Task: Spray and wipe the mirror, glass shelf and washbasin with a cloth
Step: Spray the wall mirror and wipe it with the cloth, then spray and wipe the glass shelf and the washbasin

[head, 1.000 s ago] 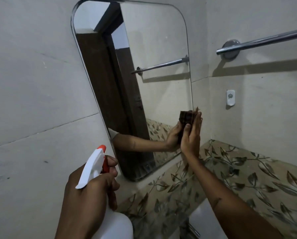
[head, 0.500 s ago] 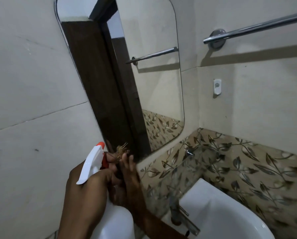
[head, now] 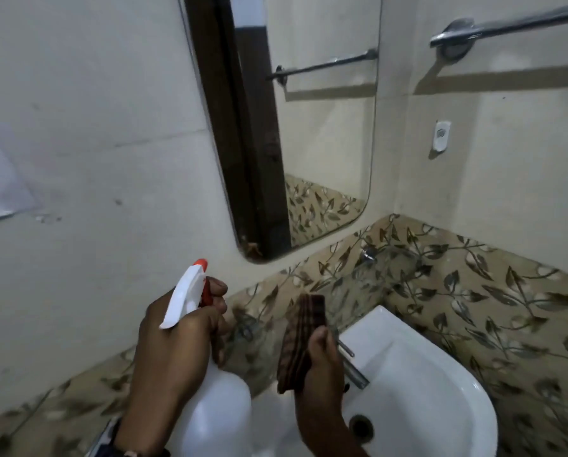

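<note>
My left hand (head: 177, 341) grips a white spray bottle (head: 216, 404) by its neck, with fingers on the orange trigger; the nozzle points up towards the wall. My right hand (head: 322, 361) holds a folded dark brown cloth (head: 302, 338) upright over the left side of the white washbasin (head: 441, 400). The mirror (head: 325, 127) hangs on the wall above, with its bottom corner just past the bottle's nozzle. A glass shelf (head: 378, 275) juts from the leaf-patterned tiles under the mirror. Neither hand touches the mirror or the shelf.
A chrome tap (head: 352, 364) sits at the basin's back edge, partly behind my right hand. A towel rail (head: 507, 28) runs along the right wall at the top. A small white wall fitting (head: 441, 135) is below it. The basin's drain (head: 361, 427) shows near my right wrist.
My right hand left the mirror's right edge, swept down across its lower part with the cloth, and now hangs over the basin. The view has dropped, and shelf and basin have come into sight.
</note>
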